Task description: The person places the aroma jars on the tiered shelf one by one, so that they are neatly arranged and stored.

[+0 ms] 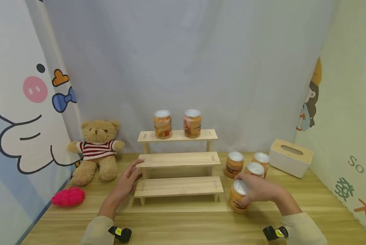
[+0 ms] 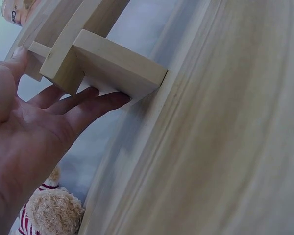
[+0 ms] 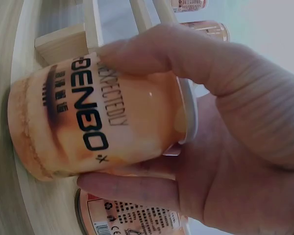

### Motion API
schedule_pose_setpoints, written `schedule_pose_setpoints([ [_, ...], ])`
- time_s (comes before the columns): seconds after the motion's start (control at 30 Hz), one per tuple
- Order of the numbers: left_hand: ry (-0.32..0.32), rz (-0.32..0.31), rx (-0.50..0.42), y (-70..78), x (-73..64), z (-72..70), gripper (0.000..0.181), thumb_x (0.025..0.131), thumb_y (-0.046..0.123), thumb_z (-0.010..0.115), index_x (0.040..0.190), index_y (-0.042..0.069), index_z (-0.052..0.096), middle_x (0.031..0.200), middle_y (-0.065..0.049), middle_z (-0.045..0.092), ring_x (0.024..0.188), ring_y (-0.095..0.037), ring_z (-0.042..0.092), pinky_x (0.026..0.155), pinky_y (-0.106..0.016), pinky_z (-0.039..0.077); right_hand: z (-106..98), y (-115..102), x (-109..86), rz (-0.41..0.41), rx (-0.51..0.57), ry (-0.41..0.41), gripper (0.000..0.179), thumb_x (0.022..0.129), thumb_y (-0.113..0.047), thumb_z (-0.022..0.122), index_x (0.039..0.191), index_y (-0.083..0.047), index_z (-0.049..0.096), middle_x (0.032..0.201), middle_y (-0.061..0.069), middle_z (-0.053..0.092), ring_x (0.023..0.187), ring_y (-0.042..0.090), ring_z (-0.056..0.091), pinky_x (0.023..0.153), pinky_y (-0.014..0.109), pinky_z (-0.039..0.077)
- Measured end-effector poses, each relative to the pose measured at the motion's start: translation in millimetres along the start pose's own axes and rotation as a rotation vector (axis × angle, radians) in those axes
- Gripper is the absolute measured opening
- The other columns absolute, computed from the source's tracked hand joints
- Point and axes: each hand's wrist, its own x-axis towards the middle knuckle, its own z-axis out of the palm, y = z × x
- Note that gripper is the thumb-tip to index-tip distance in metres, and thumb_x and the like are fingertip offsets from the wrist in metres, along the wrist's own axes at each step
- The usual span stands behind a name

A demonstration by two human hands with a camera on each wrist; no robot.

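Note:
My right hand [image 1: 257,189] grips an orange-labelled jar [image 1: 238,197] with a silvery lid, thumb on one side and fingers on the other. In the right wrist view large dark lettering shows on the held jar [image 3: 83,112]; whether its base touches the table I cannot tell. Just behind stand several like jars [image 1: 234,165]. My left hand [image 1: 124,185] rests against the left end of a three-step wooden shelf [image 1: 179,187], its fingers touching the side of the shelf [image 2: 117,63]. On the top step are two jars, the left one [image 1: 162,125] and the right one [image 1: 192,124].
A teddy bear [image 1: 98,151] in a striped shirt sits left of the shelf, with a pink yarn ball [image 1: 68,196] in front of it. At the back right stands a tissue box [image 1: 290,161] with a wooden lid. A grey curtain [image 1: 232,68] hangs behind the table.

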Motion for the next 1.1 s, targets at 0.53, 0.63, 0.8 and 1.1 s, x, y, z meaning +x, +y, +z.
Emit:
schedule_pose_setpoints([
  [0.53,0.002,-0.009,0.002,-1.5,-0.7,-0.1,0.05,0.109,0.042,0.04,0.154,0.021,0.033,0.166,-0.006,0.008,0.145,-0.045,0.023,0.052,-0.036,0.025,1.9,41.3,-4.3,-0.038,0.343,-0.084,0.062,0.081,-0.019,0.082,0.131,-0.003,0.048,0.12,0.013,0.058,0.109,0.03,0.057,0.088,0.044,0.047],
  [0.63,0.002,-0.014,-0.001,-1.8,0.2,-1.3,0.051,0.108,0.044,0.041,0.153,0.022,0.033,0.166,-0.006,0.008,0.146,-0.045,0.023,0.055,-0.035,0.031,3.0,51.4,-2.0,-0.076,0.429,-0.109,0.06,0.084,-0.015,0.08,0.134,-0.003,0.048,0.124,0.015,0.057,0.113,0.031,0.057,0.092,0.042,0.047],
  [0.8,0.002,-0.025,0.0,-1.6,0.2,-2.9,0.051,0.107,0.046,0.042,0.153,0.024,0.033,0.166,-0.004,0.008,0.146,-0.044,0.022,0.061,-0.035,0.038,5.3,60.4,4.7,-0.194,0.572,-0.188,0.054,0.087,-0.005,0.074,0.135,0.002,0.05,0.127,0.022,0.058,0.116,0.033,0.059,0.095,0.039,0.049],
  [1.1,0.0,-0.037,-0.001,-2.2,0.3,-3.3,0.051,0.107,0.046,0.041,0.153,0.026,0.034,0.165,-0.004,0.011,0.146,-0.042,0.023,0.072,-0.034,0.046,7.0,36.1,8.7,-0.349,0.653,-0.22,0.049,0.092,0.0,0.068,0.137,0.005,0.049,0.128,0.021,0.059,0.116,0.03,0.06,0.095,0.041,0.05],
])
